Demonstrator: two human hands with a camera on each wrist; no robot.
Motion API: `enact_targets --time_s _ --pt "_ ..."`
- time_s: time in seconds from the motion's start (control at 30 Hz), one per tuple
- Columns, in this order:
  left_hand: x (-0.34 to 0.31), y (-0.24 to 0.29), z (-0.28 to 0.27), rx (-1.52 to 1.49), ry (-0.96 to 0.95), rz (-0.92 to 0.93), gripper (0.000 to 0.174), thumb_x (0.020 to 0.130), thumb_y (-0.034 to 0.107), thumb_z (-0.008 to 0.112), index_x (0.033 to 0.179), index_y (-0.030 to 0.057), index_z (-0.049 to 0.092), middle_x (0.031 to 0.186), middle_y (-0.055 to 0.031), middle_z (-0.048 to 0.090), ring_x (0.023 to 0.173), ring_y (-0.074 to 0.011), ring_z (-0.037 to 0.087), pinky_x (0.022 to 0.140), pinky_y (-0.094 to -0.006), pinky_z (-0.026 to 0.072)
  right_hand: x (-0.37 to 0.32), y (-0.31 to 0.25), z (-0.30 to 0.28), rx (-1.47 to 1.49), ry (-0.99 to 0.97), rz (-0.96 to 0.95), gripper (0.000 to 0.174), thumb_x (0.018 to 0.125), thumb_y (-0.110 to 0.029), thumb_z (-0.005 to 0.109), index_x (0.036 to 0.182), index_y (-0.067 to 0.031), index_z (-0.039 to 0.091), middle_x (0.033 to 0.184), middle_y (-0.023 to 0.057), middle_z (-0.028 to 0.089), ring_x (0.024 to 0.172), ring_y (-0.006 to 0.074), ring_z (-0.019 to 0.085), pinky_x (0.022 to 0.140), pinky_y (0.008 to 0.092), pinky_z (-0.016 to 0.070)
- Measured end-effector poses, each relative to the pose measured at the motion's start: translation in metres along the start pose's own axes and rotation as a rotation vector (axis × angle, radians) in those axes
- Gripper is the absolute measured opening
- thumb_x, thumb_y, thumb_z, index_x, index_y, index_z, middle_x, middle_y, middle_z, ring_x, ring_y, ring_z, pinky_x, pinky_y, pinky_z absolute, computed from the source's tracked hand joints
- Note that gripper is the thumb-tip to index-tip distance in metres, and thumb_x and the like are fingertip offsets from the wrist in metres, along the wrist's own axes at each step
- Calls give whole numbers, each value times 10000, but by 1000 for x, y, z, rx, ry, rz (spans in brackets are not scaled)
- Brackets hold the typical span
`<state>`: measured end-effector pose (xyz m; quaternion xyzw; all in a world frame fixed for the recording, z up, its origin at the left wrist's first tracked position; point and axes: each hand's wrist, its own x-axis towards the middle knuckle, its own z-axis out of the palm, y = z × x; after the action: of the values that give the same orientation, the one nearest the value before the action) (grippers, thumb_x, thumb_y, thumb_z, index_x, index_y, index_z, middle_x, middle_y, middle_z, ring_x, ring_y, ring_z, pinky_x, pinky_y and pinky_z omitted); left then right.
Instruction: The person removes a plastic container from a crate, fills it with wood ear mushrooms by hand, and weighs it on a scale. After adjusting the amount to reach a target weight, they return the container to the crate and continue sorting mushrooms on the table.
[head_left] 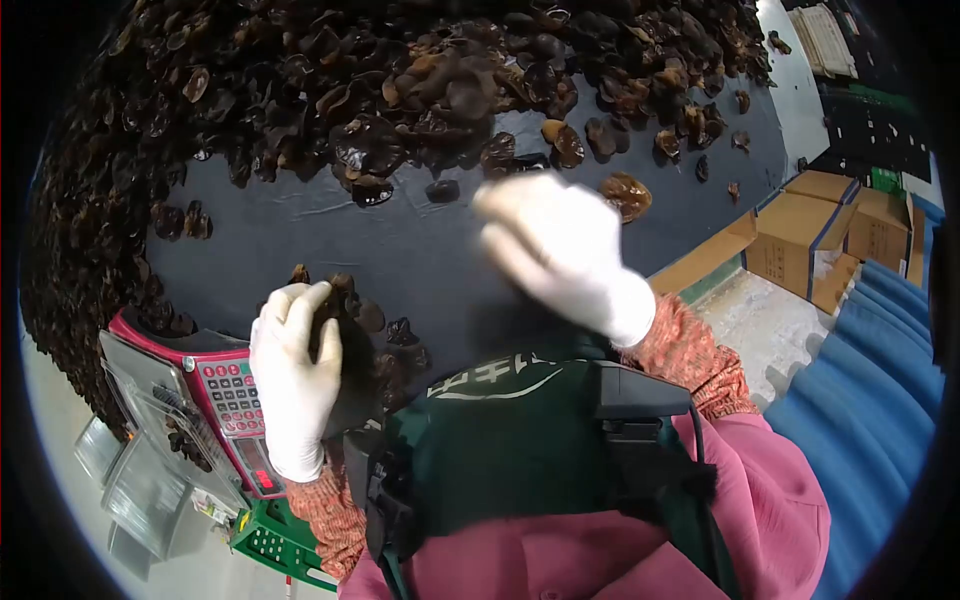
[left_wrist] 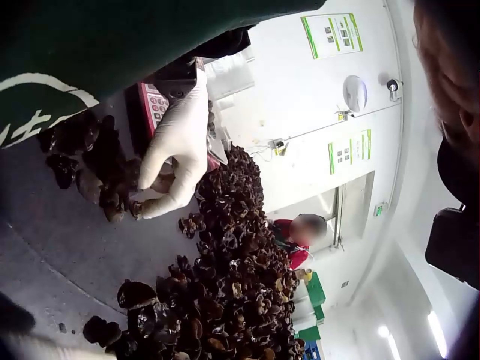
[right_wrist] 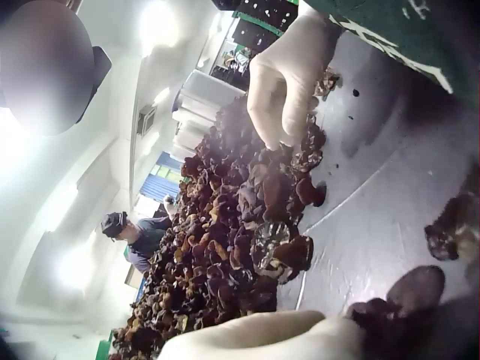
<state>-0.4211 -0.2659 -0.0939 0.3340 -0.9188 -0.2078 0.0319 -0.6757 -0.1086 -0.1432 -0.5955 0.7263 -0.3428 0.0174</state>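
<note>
Dark brown wood ear mushrooms (head_left: 440, 90) lie in a broad heap over the far side of the grey table (head_left: 300, 225). My left hand (head_left: 290, 375), white-gloved, is beside the scale with thumb and fingers curved round a few wood ear mushrooms; in the left wrist view a brown piece (left_wrist: 161, 182) shows between thumb and finger. More pieces (head_left: 400, 350) lie beside that hand near the apron. Motion blurs my gloved right hand (head_left: 570, 250), which is over the table short of the heap. Its fingers and thumb stand apart, with nothing visible between them.
A red scale (head_left: 230, 395) with keypad and clear cover stands at the left, above a green crate (head_left: 275, 540). Cardboard boxes (head_left: 800, 230) and blue sheeting (head_left: 860, 370) are at the right. Other people (left_wrist: 300, 232) (right_wrist: 135, 236) stand beyond the heap.
</note>
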Motion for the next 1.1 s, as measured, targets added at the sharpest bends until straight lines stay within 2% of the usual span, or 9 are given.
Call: enact_targets --time_s 0.07,0.13,0.37,0.47,0.53,0.6,0.7,0.9,1.1 --pt "-4 -12 -3 -109 59 -49 422 852 -119 689 1249 24 686 1122 -82 663 787 -169 549 764 -269 487 21 11 -7 -164 -3 90 344 841 -182 772 1170 -103 707 1022 73 672 825 248 688 688 378 548" --pt "-9 -18 -12 -203 130 -172 390 894 -105 686 1264 18 686 1101 -72 673 807 -142 553 780 -255 488 23 29 2 -276 -77 -2 351 841 -186 775 1173 -92 709 1056 85 664 825 266 688 702 396 557" --pt "-84 -29 -46 -279 236 -548 173 945 -21 710 1113 10 736 962 -45 696 828 -101 613 775 -263 510 14 16 10 3 -173 74 214 821 37 724 1010 -56 685 957 103 668 832 288 705 736 355 572" --pt "-127 -19 -45 -256 87 -674 109 928 25 740 1034 -2 742 862 -79 691 734 -137 614 712 -280 507 9 -20 3 383 -428 237 344 836 57 749 1166 -23 694 1089 102 686 857 180 705 782 295 578" --pt "-153 -14 -37 -314 -84 -765 108 909 54 749 994 -12 739 861 -128 705 732 -204 668 709 -307 523 10 -40 0 501 -528 148 549 835 20 789 1358 -48 634 1322 122 640 900 184 682 851 320 579" --pt "-179 -8 -16 -293 -90 -775 146 878 96 764 974 -11 736 859 -155 710 759 -303 708 700 -374 539 8 -38 -1 486 -574 58 555 841 7 792 1370 -51 633 1318 128 648 900 199 683 866 334 578" --pt "-197 5 5 -378 -164 -828 221 887 66 766 1092 -15 745 896 -139 719 795 -235 721 749 -337 562 11 -33 -4 363 -637 15 406 865 9 753 1263 -40 687 1186 122 703 874 205 684 819 331 562" --pt "-196 22 59 -605 142 -732 260 888 93 790 1127 1 742 908 -97 693 664 -183 597 651 -310 505 4 -31 -5 250 -601 -93 351 857 25 733 1200 -45 704 1106 104 716 832 212 672 797 335 545" --pt "-181 33 85 -352 52 -722 213 848 192 828 998 59 755 854 -75 678 679 -257 651 648 -355 522 -15 -34 -6 228 -605 -79 312 885 -46 728 1195 -65 707 1077 99 711 840 243 661 796 363 539"
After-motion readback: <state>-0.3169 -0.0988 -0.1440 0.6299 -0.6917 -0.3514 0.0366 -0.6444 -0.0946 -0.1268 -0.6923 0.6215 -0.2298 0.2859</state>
